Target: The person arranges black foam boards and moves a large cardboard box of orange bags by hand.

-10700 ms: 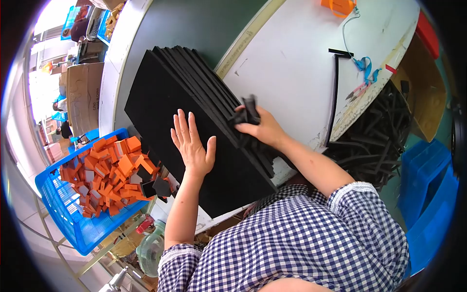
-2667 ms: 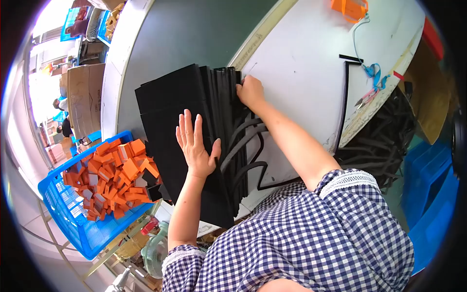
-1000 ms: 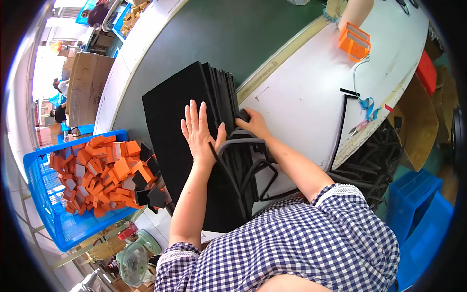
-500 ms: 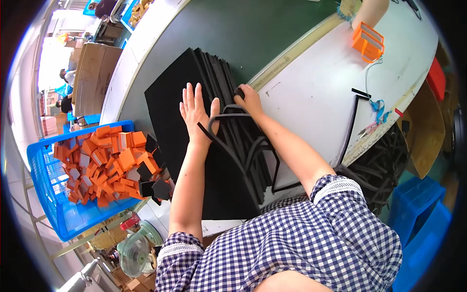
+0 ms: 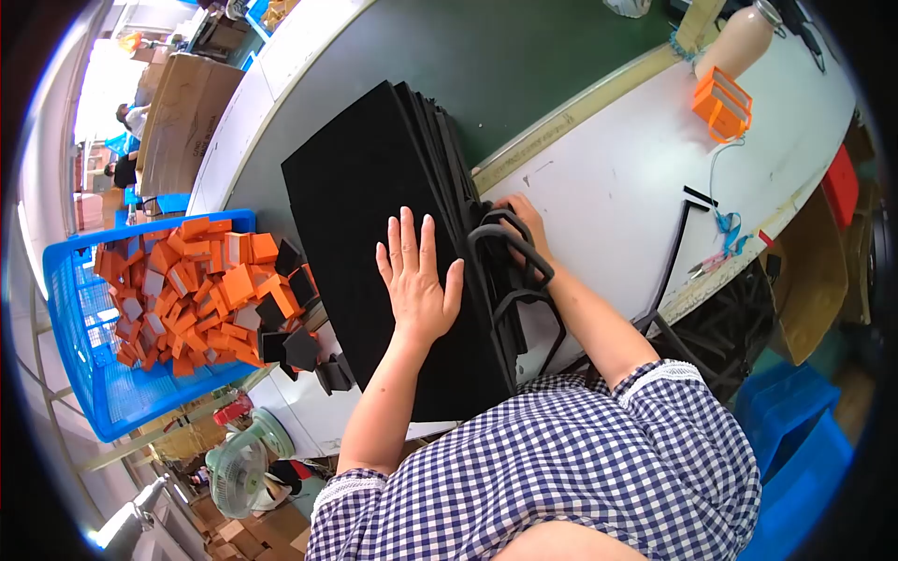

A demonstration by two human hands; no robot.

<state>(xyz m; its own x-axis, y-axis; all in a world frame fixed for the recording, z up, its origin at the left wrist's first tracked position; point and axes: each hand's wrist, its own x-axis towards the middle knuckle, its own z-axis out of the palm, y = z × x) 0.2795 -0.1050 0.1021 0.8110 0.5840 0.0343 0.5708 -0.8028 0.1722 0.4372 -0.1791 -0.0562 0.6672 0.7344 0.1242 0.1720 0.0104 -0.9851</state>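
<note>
My left hand (image 5: 417, 292) lies flat on the top of a stack of flat black bags (image 5: 360, 178), fingers stretched and thumb out to the side. The stack's layered edges face right, where dark strap handles (image 5: 513, 245) loop outward. My right hand (image 5: 524, 222) is at that side among the straps, its fingers curled round a strap. Part of the right hand is hidden behind the handles, so its fingertips do not show.
Left of the stack, a blue basket (image 5: 70, 318) holds orange and black box-like pieces. On the white table (image 5: 608, 178) are a small orange bag (image 5: 722, 105), a bottle (image 5: 739, 42), black strips (image 5: 675, 252) and scissors (image 5: 708, 266). A green fan (image 5: 234, 475) stands lower left.
My left hand has moved right and down over the top bag, away from the straps. My right hand has moved down and right, and the handles have shifted outward.
</note>
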